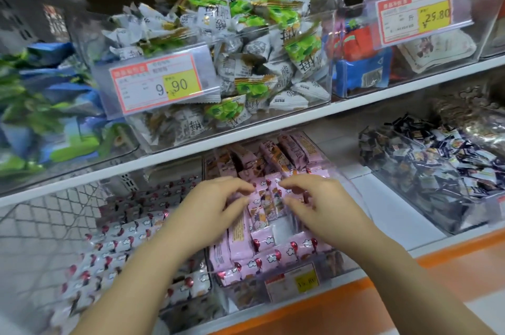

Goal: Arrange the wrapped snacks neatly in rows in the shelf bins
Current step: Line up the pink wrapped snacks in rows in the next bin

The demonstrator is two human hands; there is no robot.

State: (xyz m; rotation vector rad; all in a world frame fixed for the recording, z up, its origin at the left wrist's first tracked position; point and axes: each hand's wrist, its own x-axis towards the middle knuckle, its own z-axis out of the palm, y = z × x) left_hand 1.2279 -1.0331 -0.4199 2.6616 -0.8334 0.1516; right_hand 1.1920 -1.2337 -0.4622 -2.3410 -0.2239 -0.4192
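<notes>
**While both hands work in the pink snack bin**

Because the view is smeared by motion, much of the shelf is hard to read. The clear bin (340, 174) on the lower shelf shows mostly as faint edges, and the small price tag (292, 281) on its front has a yellow patch whose figures are too blurred to make out. Both forearms are cut off by the bottom edge.

The left hand (210, 206) and right hand (319, 203) reach into this bin side by side, backs up, close together but not touching. The fingers of each are curled, with the tips down on the upright pink wrapped snacks (262, 241) in the middle of the bin. Whether either hand pinches a packet or only rests on one cannot be told. The pink packets fill the bin, those toward the front lying in rough rows and those at the back leaning.

Just left of the bin, white wrapped snacks (131, 239) with red marks lie in rows in a neighbouring bin. Right of it, well apart, a bin holds dark wrapped sweets (426, 170). Directly above, on the upper shelf, sits a bin heaped with green-and-white packets (246, 42) printed with Chinese characters; its red-bordered tag (158, 83) reads 9.90 on yellow. Above and to the right, a second tag (418, 13) reads 29.80, over red and blue packs (360, 61). Above and to the left are blurred blue-and-green packets (54, 105).
</notes>
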